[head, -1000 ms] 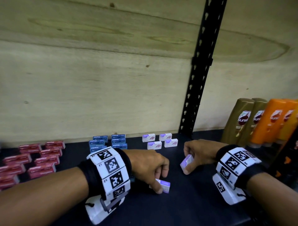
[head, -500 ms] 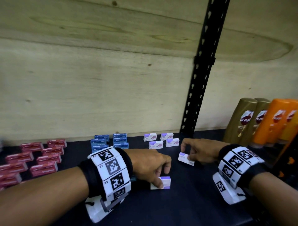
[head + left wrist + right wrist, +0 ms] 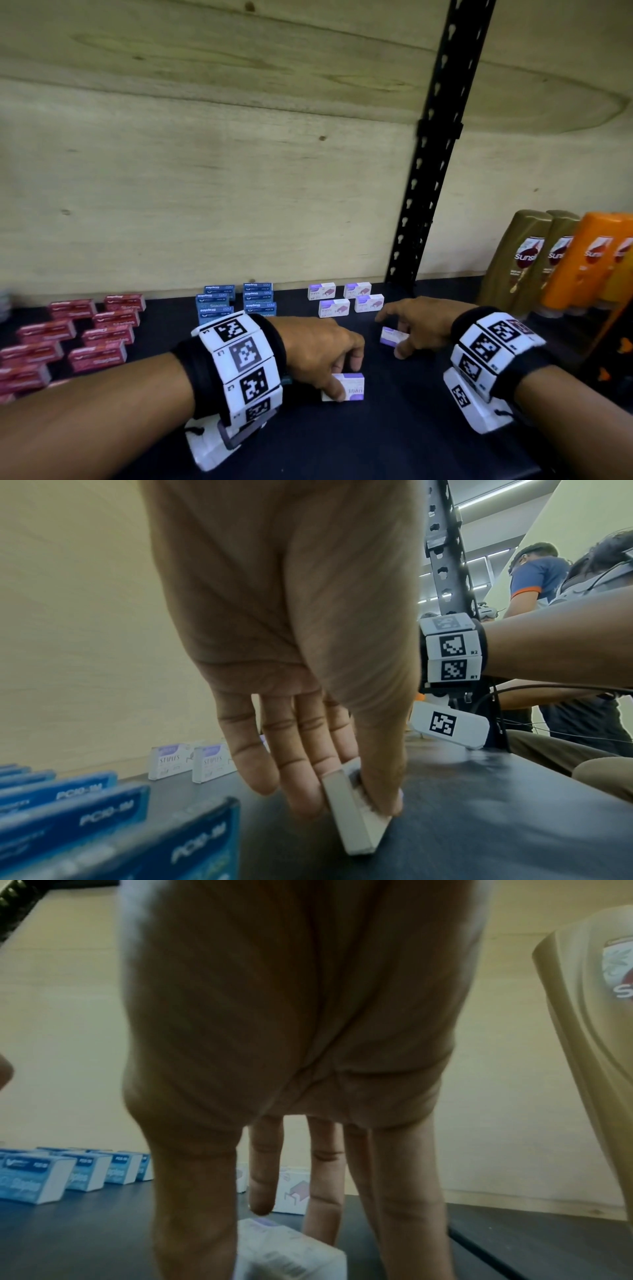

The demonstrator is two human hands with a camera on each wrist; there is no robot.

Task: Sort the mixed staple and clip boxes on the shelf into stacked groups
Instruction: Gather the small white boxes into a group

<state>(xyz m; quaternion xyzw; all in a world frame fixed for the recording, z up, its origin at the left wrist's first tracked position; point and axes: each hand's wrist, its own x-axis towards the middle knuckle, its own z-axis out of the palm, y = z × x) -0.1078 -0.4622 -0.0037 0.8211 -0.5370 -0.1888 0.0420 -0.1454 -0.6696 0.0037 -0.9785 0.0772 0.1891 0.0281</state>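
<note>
Two small white-and-purple staple boxes are in my hands over the black shelf (image 3: 394, 428). My left hand (image 3: 344, 378) pinches one box (image 3: 354, 390) between thumb and fingers; in the left wrist view this box (image 3: 356, 831) stands tilted on an edge on the shelf under the left hand (image 3: 346, 804). My right hand (image 3: 397, 334) holds the other box (image 3: 388, 337) low over the shelf, thumb on the near side; the right wrist view shows that box (image 3: 291, 1256) between thumb and fingers. Several matching boxes (image 3: 346, 298) stand at the back.
Blue staple boxes (image 3: 236, 301) stand in rows left of the white ones, and red boxes (image 3: 75, 335) lie further left. Shampoo bottles (image 3: 555, 260) crowd the right end. A black perforated upright (image 3: 428, 192) stands before the plywood back wall.
My right hand has carried its box back and left, turning it from upright to lying low near the white group. My left hand has tipped its box up onto an edge.
</note>
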